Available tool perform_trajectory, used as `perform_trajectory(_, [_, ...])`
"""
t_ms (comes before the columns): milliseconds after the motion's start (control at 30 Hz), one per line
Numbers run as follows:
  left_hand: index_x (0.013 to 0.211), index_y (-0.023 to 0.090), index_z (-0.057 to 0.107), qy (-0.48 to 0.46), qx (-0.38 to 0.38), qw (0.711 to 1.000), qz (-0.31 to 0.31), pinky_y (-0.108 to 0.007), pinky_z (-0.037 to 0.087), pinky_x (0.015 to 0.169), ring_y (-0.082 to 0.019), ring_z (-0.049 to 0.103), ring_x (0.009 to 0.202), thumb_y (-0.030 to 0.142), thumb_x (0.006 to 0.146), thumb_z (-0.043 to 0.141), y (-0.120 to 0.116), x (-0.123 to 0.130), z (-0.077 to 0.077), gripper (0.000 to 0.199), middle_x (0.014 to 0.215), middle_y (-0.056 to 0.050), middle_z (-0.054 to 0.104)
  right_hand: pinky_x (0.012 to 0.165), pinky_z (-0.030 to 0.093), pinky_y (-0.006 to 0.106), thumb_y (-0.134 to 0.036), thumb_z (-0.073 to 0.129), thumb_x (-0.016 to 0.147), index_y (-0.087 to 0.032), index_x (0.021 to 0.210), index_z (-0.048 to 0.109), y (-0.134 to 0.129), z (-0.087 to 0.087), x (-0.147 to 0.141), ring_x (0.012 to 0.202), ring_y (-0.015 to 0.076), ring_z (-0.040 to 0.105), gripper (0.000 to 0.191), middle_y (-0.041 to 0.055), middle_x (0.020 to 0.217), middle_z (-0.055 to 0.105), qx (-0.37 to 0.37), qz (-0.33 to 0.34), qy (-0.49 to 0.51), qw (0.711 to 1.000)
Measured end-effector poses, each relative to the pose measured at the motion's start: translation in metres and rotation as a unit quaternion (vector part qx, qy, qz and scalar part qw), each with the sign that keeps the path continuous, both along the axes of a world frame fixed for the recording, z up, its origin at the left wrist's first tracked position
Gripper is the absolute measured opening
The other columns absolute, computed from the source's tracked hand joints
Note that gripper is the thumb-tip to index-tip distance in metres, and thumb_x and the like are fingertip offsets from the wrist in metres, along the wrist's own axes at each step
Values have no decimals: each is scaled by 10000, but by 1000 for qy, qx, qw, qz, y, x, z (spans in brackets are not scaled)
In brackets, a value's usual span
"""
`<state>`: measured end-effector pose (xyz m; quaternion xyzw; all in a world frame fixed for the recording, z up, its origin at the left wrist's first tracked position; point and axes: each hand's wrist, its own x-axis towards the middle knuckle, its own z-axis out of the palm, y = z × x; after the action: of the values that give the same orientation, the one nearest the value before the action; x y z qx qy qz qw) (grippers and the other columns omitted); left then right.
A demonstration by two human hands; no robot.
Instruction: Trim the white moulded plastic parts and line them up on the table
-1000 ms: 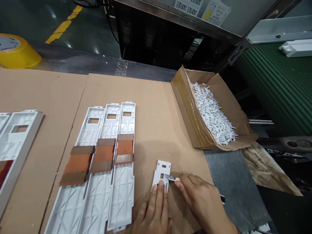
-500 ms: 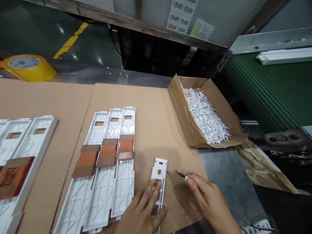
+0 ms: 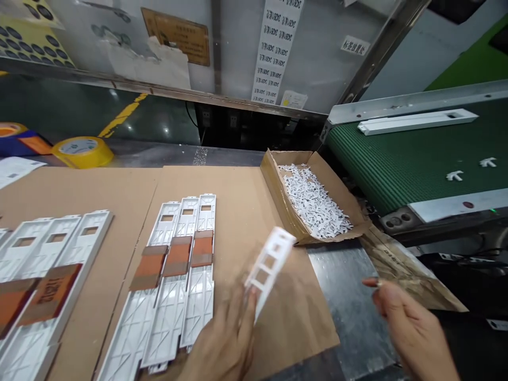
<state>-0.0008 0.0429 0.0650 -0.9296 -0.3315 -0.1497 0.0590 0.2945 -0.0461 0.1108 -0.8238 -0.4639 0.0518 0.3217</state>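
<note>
My left hand (image 3: 224, 330) is closed on a narrow white plastic strip (image 3: 272, 254) with square holes. The strip is blurred and tilts up to the right, its far end lifted near the cardboard box. To the right, my right hand (image 3: 413, 328) is held over the metal table edge, fingers pinched on a small knife, of which only a pale bit of handle (image 3: 380, 283) shows; its blade cannot be made out. Left of my left hand, several long white plastic panels (image 3: 161, 323) lie side by side, with orange-brown pieces (image 3: 177, 256) across them.
A cardboard box (image 3: 273, 196) holds many small white plastic bits. Beyond it runs a green conveyor belt (image 3: 420, 153) with a white part and two small bits on it. More panels (image 3: 87, 248) lie at left. A yellow tape roll (image 3: 83, 153) sits at the back.
My left hand has lifted the strip off the cardboard and tilted it right. My right hand has moved right, away from the strip. The view has tipped up, showing more belt.
</note>
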Motion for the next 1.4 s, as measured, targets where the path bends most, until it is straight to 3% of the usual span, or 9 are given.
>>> perform_trajectory(133, [1224, 105, 532, 98, -32, 993, 65, -204, 411, 352, -157, 607, 662, 119, 653, 528, -42, -9, -40, 572, 1310, -142, 512, 586, 469, 179, -403, 428, 916, -217, 898, 638, 17, -33, -39, 682, 139, 640, 282, -3, 764, 667, -65, 131, -11, 989])
perform_trajectory(267, [1141, 138, 610, 138, -10, 987, 81, -244, 424, 375, -119, 534, 498, 123, 650, 573, -65, -2, -60, 493, 1213, -110, 597, 599, 451, 203, -371, 336, 961, -229, 899, 607, 35, -58, -86, 708, 135, 647, 312, -5, 812, 674, -93, 218, -77, 968])
perform_trajectory(400, [964, 140, 672, 20, -32, 998, 60, -298, 458, 597, -189, 599, 769, 307, 748, 557, -54, 5, -59, 297, 1089, -84, 668, 504, 370, 235, -385, 263, 979, -233, 813, 586, 49, -68, -110, 578, 139, 601, 394, -20, 656, 610, -107, 248, -155, 950])
perform_trajectory(467, [824, 168, 658, -15, -46, 998, 48, -316, 427, 694, -208, 569, 937, 371, 779, 511, -43, 6, -57, 255, 1159, -74, 636, 484, 330, 243, -388, 247, 982, -236, 782, 577, 56, -71, -114, 539, 137, 573, 415, -25, 616, 581, -100, 247, -185, 946])
perform_trajectory(567, [691, 185, 576, -30, -75, 996, 45, -322, 380, 717, -221, 521, 1044, 326, 779, 489, -32, 9, -57, 187, 1261, -95, 565, 490, 296, 250, -387, 248, 984, -236, 741, 560, 65, -74, -117, 527, 139, 545, 424, -26, 592, 557, -97, 249, -218, 939])
perform_trajectory(800, [714, 174, 542, -56, -79, 994, 50, -330, 354, 709, -235, 550, 970, 160, 741, 478, -27, 13, -64, 71, 1220, -158, 581, 520, 255, 262, -381, 236, 987, -233, 707, 530, 77, -76, -119, 545, 152, 513, 432, -19, 594, 538, -129, 274, -243, 922])
perform_trajectory(1400, [665, 153, 531, -71, -57, 995, 36, -328, 348, 667, -246, 577, 912, 128, 748, 468, -25, 14, -65, 108, 1143, -202, 613, 532, 230, 276, -378, 226, 990, -228, 702, 534, 87, -70, -114, 517, 149, 463, 448, -12, 592, 537, -126, 310, -275, 901])
